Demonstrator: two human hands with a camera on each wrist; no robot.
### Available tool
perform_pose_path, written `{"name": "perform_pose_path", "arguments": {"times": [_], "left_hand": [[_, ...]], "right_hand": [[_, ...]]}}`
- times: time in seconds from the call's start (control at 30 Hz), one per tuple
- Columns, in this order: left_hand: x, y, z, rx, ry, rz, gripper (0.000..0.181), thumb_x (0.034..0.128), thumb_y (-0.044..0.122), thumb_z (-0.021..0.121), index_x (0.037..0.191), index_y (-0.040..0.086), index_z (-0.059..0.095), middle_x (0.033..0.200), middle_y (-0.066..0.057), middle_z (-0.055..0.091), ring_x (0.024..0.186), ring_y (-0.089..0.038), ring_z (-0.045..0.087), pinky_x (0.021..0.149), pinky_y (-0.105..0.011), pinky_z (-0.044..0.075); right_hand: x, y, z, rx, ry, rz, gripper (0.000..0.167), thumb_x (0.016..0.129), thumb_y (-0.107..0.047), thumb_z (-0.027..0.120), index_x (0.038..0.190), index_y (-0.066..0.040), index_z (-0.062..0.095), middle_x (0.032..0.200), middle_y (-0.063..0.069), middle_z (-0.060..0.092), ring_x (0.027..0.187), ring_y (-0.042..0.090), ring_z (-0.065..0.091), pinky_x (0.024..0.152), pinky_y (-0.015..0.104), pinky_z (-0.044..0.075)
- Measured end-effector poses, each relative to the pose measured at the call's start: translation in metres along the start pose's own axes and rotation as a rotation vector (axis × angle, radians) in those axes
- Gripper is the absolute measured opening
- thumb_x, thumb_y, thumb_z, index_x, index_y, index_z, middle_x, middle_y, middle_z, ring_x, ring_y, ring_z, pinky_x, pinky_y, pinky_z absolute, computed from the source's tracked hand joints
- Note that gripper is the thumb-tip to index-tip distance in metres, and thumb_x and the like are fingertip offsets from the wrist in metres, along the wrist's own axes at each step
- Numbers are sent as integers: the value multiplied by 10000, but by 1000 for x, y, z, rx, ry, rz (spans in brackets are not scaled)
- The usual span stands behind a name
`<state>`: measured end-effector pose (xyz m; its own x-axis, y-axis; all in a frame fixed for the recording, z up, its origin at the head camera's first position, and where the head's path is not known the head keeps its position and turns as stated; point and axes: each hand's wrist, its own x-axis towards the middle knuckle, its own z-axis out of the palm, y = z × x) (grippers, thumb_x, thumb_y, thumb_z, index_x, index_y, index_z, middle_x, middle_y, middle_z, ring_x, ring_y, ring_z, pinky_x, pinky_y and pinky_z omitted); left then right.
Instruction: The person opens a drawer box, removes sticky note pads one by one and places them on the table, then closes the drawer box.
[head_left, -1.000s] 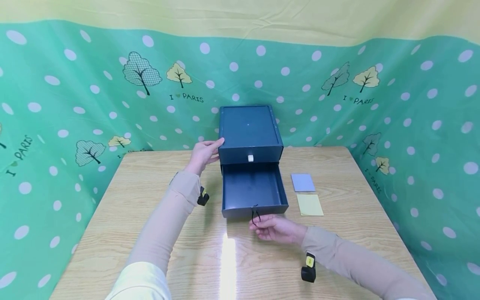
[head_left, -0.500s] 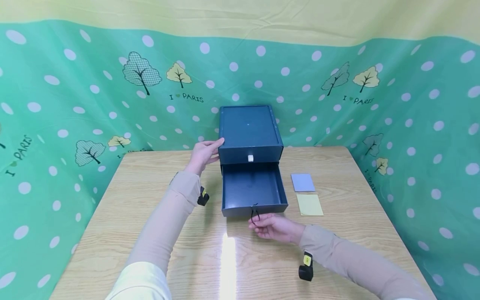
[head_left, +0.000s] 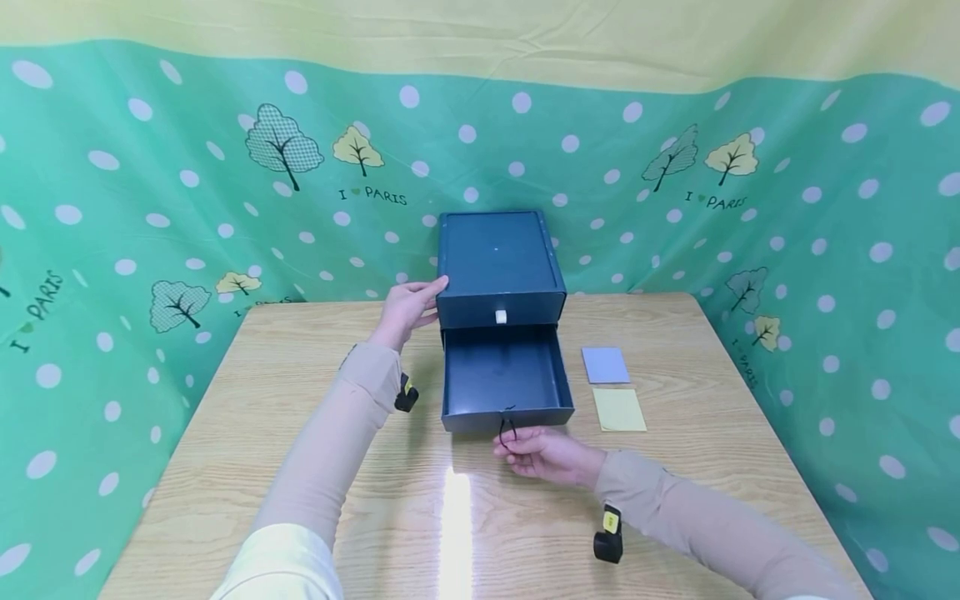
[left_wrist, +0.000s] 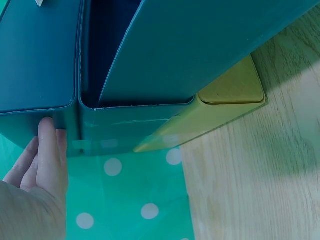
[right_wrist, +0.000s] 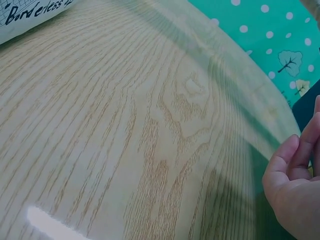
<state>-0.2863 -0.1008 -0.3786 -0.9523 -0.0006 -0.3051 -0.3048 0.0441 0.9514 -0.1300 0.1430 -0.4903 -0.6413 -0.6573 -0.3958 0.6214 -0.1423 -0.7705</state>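
A dark blue drawer box (head_left: 497,250) stands at the back of the table, its upper drawer pushed in and bearing a white knob (head_left: 501,317). Below it, the lower drawer (head_left: 472,421) is pulled far out, and nothing is seen inside. My right hand (head_left: 551,455) pinches the black cord loop (head_left: 501,432) on that drawer's front. My left hand (head_left: 405,312) rests against the left side of the upper part. In the left wrist view its straight fingers (left_wrist: 47,137) touch the blue side wall. The right wrist view shows the right hand (right_wrist: 300,185) only partly; the cord is hidden there.
A lilac paper square (head_left: 606,365) and a yellow paper square (head_left: 620,410) lie right of the drawer. A yellow box-shaped part (left_wrist: 232,82) sits under the blue drawer. The green dotted cloth (head_left: 322,242) hangs close behind the wooden table (head_left: 315,333).
The lower drawer's front has shifted very slightly back toward the box, and my right hand with the cord has moved a little left. My left hand stays in place.
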Motion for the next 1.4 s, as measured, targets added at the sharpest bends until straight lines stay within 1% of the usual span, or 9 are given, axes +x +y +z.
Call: {"name": "perform_pose_path", "arguments": {"times": [0.27,0.37,0.57,0.73,0.9,1.2,1.4], "left_hand": [[0,-1,0,7,6,-3,627,846,395,699,1322,24,531,1406,-119,482,1223,-295,526,984,-386,507],[0,0,0,8,5,-3,629,846,399,698,1324,26,530,1410,-116,479,1225,-293,525,981,-381,509],[0,0,-1,9,2,-1,631,846,405,696,1325,29,530,1413,-111,472,1225,-293,522,991,-385,502],[-1,0,-1,9,2,-3,631,846,404,696,1324,27,530,1414,-118,472,1234,-301,516,1006,-401,489],[-1,0,-1,4,2,-4,630,846,402,696,1321,23,531,1401,-126,485,1228,-302,521,1008,-408,487],[1,-2,-1,3,14,-1,619,841,406,701,1302,21,549,1390,-117,495,1213,-291,537,980,-389,510],[2,-2,-2,-2,3,-8,622,845,401,699,1315,27,539,1405,-116,482,1226,-294,526,990,-384,503]], "right_hand": [[3,2,0,19,38,-9,170,952,-42,496,1014,-125,631,973,-17,700,863,70,599,851,199,498],[4,2,-1,17,40,-21,179,957,-43,490,1011,-127,639,972,-15,703,873,74,601,847,201,500],[5,-2,-1,32,32,-28,212,971,-31,459,1011,-123,646,962,-21,708,855,65,599,813,185,499],[6,-8,0,59,52,-41,212,983,-37,446,1030,-100,643,971,-11,708,836,68,586,797,185,499],[7,-11,2,68,66,-32,203,989,-38,438,1055,-87,623,972,-10,708,831,69,582,805,192,497],[9,-11,2,75,89,-23,193,982,-31,451,1055,-72,625,972,1,708,829,81,581,812,201,496],[10,-10,2,61,105,-18,191,981,-28,450,1094,-48,603,965,-4,706,832,81,580,806,198,499]]}}
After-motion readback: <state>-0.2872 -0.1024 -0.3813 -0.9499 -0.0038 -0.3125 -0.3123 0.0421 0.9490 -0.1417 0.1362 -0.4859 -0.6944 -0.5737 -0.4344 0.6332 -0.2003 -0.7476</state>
